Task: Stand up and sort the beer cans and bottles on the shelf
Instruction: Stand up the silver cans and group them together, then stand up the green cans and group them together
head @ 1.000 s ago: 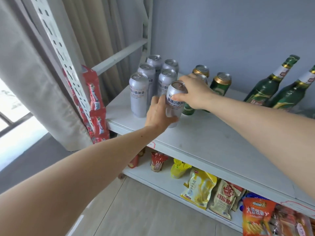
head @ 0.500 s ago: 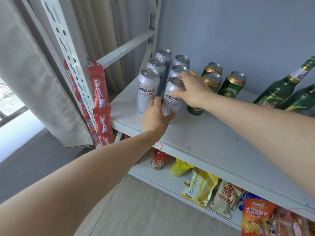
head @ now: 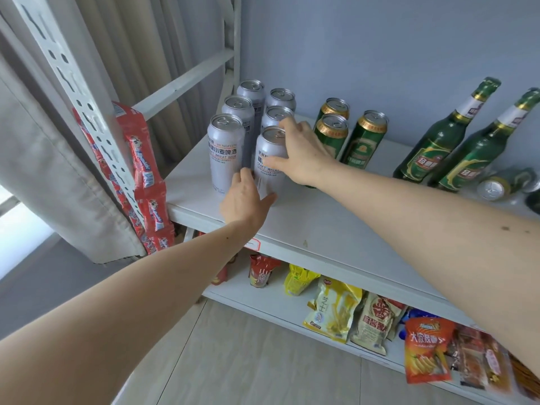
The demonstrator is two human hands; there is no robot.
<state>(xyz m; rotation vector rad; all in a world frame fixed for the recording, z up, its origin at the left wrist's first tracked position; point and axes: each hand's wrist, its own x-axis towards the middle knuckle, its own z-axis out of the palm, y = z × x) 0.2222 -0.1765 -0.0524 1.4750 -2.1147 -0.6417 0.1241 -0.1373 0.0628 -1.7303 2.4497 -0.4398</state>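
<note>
A second ago I had the silver can [head: 269,159] lifted, now it stands on the shelf [head: 336,229] at centre frame, front of the silver rows, my left hand [head: 245,200] and right hand [head: 301,153] fingers curled round it, so silver looks sorted.

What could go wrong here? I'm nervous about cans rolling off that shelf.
1. The front silver can, held by both the left hand and right hand, stands near the shelf edge; a slip might drop it.
2. The right forearm passes close to the green cans and could knock them.
</note>
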